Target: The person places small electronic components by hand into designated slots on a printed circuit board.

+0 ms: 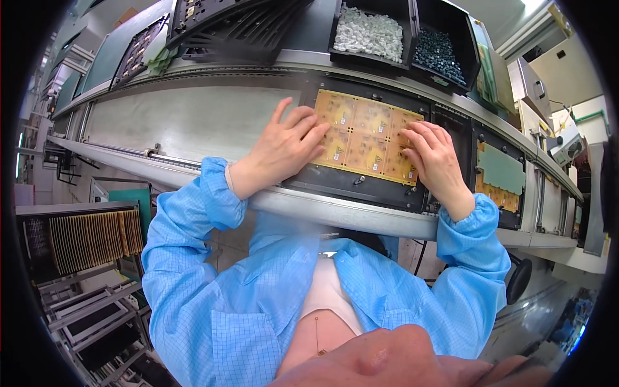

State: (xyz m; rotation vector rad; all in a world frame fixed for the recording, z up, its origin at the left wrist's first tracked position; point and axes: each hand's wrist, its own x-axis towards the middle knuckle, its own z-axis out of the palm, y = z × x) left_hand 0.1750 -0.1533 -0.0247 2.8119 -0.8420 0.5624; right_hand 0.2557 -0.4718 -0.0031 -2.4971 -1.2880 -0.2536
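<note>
A yellow-orange circuit board panel point(349, 147), divided into several sections with small white labels, lies in a black carrier frame point(329, 179) on the conveyor in front of me. My left hand point(282, 147) is at the panel's left edge, palm down, fingers apart and the fingertips at or just over the border. At the opposite edge, my right hand point(438, 160) rests with bent, slightly parted fingers on the right sections. Neither hand is wrapped round anything. Whether the panel sits fully flat in the frame, I cannot tell.
Behind the conveyor rail point(258, 204) stand black bins of white parts point(367, 32) and dark blue parts point(442, 55). Another carrier to the right holds a board under a green sheet point(501, 169). A rack of upright boards point(97, 242) stands lower left; black slotted trays point(242, 32) lie at the back.
</note>
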